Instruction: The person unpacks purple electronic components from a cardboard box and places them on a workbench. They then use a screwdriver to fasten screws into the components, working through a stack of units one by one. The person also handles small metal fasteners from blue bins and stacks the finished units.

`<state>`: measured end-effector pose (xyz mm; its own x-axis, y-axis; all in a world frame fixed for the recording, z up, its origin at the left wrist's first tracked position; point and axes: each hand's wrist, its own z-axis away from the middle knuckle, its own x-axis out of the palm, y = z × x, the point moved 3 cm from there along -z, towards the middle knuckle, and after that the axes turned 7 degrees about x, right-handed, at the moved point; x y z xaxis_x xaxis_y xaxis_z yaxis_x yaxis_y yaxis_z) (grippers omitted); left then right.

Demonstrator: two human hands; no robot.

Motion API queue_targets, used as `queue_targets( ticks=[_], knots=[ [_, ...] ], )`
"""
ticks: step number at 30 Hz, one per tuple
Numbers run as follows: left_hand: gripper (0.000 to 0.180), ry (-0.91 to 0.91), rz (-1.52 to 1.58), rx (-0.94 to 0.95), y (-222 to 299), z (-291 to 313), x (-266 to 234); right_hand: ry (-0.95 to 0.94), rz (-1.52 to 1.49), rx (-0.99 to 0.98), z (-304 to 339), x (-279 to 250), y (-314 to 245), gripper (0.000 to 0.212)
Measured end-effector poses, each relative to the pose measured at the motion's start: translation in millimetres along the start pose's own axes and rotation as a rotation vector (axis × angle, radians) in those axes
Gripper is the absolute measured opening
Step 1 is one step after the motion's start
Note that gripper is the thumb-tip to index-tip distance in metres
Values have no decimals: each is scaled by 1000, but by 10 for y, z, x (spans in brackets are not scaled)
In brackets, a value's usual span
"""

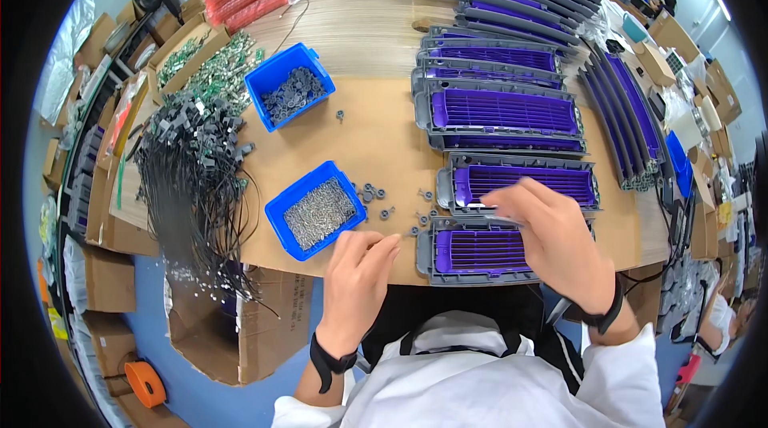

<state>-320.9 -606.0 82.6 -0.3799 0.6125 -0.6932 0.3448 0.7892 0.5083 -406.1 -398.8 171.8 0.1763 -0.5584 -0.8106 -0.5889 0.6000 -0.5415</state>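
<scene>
My left hand is closed at the front edge of the table, thumb and fingers pressed together. Whatever they may pinch is too small to make out. Just beyond it lies a blue bin filled with small silver screws. Above the nearest purple-slatted grille panel in its grey frame hovers my right hand, slightly blurred. Its fingers are drawn together, and I cannot tell what is in them. A second grille panel lies behind the first. Small dark round parts are scattered between bin and panels.
Another blue bin holds dark grey round parts. Black cables with connectors heap up at left, near green circuit boards. More grille panels are lined up toward the back; curved panels stand at right. An open cardboard box sits below.
</scene>
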Motion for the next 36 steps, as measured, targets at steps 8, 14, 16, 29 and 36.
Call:
queue_targets(
  ticks=[8, 14, 16, 29, 36],
  knots=[
    [25, -128, -46, -3, 4, -168, 454, 103, -115, 166, 491, 202, 176, 14],
    [15, -25, -38, -107, 75, -199, 355, 135, -162, 129, 479, 406, 283, 13],
    [12, 12, 159, -292, 127, -163, 325, 128, -182, 122, 429, 483, 291, 13],
    [29, 130, 596, -482, 288, -195, 552, 155, -133, 72, 243, 549, 352, 13],
    [35, -1, 304, -242, 202, -229, 711, -46, 251, 129, 193, 573, 291, 6]
  ],
)
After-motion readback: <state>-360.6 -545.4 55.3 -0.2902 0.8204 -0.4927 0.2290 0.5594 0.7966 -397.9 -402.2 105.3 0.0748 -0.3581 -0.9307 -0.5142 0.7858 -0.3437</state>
